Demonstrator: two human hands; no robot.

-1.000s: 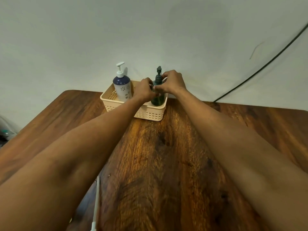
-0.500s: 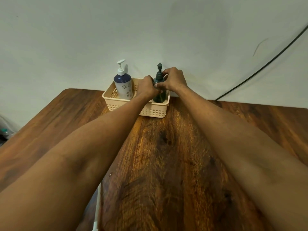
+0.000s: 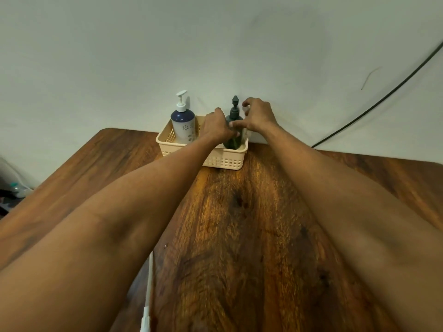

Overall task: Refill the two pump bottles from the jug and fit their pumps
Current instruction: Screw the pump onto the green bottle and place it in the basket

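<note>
Right hand [image 3: 257,116] has let go, fingers spread; left hand [image 3: 217,128] still grasps green bottle [image 3: 233,140] in basket [image 3: 225,160]. Pump looks fitted.

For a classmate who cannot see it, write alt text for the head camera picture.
Two bare hands, the left hand and right hand, reach around a dark green pump bottle standing in a cream basket on a wooden table. A white and navy pump bottle stands beside it.

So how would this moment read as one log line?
left hand: on green bottle | right hand: fingers open | both bottles in basket | pumps fitted
</note>
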